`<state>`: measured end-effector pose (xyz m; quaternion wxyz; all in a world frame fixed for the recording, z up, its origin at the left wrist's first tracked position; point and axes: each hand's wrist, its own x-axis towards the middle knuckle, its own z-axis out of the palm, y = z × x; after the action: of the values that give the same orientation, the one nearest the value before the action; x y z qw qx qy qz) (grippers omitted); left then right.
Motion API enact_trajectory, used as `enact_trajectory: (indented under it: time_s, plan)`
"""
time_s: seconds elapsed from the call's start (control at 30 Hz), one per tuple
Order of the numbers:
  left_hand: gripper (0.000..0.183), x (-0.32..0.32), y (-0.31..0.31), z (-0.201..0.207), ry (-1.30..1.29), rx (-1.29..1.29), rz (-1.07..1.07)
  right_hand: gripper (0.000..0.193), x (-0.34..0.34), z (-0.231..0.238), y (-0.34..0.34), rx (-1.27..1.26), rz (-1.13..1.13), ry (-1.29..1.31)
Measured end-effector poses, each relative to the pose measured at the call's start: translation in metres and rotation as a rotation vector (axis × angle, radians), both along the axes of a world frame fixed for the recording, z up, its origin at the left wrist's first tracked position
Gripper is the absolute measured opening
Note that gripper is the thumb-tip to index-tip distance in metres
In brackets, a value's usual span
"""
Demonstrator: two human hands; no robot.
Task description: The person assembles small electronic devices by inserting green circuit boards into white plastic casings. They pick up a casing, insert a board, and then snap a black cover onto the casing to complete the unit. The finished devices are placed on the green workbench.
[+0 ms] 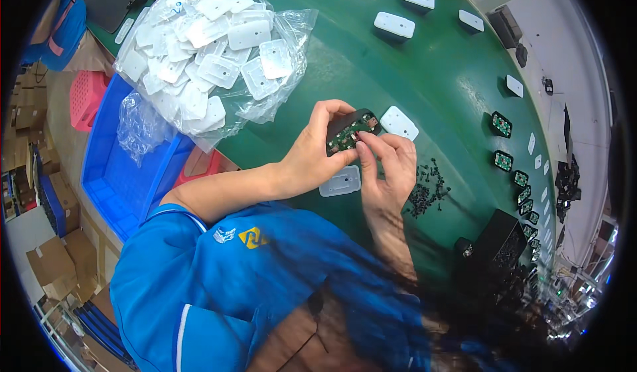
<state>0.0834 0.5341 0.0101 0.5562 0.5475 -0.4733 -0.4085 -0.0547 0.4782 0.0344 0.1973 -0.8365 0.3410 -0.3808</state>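
Observation:
My left hand (310, 150) is closed around the edges of a black housing with a green circuit board (344, 140) in it, tilted above the green table. Against the face of that board, my right hand (390, 168) holds thumb and forefinger pinched together; whatever lies between the fingertips is too small to make out. A white plastic cover (399, 123) rests just beyond the right hand. Another pale cover (340, 181), its recessed side showing, lies under my wrists. Right of my right hand, small black pieces (428, 187) are scattered in a loose heap.
A clear bag heaped with white covers (206, 47) lies at the far left, partly over a blue bin (106, 186). Along the right stand several circuit board units (501, 124) and more white covers (394, 24). A black box (497, 236) stands near right. Another person's blue sleeve (68, 24) shows upper left.

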Motion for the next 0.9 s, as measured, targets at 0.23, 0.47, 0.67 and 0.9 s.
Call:
enact_trajectory:
  time_s: [0.23, 0.47, 0.67, 0.9]
  plan:
    - [0.05, 0.005, 0.002, 0.001, 0.024, -0.194, -0.11, 0.01, 0.003, 0.018, 0.008, 0.329, 0.022, -0.08]
    - [0.045, 0.001, 0.005, 0.01, 0.233, -0.258, -0.142, 0.009, 0.011, 0.016, 0.021, 0.533, -0.068, -0.385]
    - [0.047, -0.005, 0.011, 0.007, 0.573, -0.216, -0.147, 0.026, 0.017, 0.01, 0.024, -0.093, -0.07, -0.189]
    - [0.044, -0.01, 0.014, 0.006, 0.749, -0.106, -0.069, 0.025, 0.014, -0.01, 0.026, -0.179, -0.124, -0.054]
